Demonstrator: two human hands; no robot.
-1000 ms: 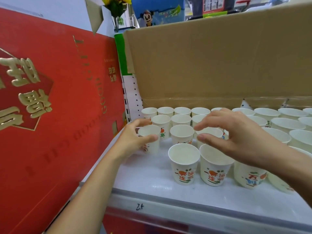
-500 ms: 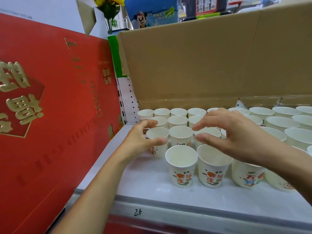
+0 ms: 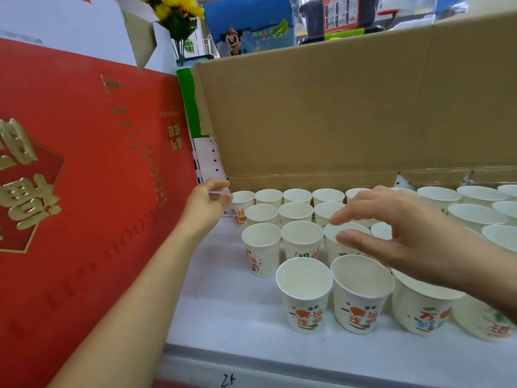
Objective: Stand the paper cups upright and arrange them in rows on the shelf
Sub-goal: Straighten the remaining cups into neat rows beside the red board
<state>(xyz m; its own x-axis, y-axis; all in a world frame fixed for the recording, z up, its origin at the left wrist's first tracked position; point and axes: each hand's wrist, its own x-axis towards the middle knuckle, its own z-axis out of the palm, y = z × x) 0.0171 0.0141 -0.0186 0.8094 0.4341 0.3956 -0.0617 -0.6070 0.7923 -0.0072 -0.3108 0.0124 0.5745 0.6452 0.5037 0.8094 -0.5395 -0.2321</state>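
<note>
Several white paper cups with orange and green print stand upright in rows on the white shelf (image 3: 223,312). The leftmost cup of the third row (image 3: 261,249) stands free. My left hand (image 3: 208,198) hovers empty at the back left corner, fingers loosely curled, beside the back row's first cup (image 3: 242,203). My right hand (image 3: 391,228) floats with fingers spread above the third-row cup (image 3: 342,242), not holding anything. Two cups (image 3: 305,294) (image 3: 361,292) stand at the front.
A tall red gift box (image 3: 84,191) walls the left side. A brown cardboard sheet (image 3: 335,107) backs the shelf. More upright cups (image 3: 475,214) fill the right. The shelf's front lip (image 3: 251,371) runs along the bottom.
My left hand let go of the leftmost third-row cup after sliding it right into line, and drew back toward the back left corner. My right hand stayed hovering over the cups.
</note>
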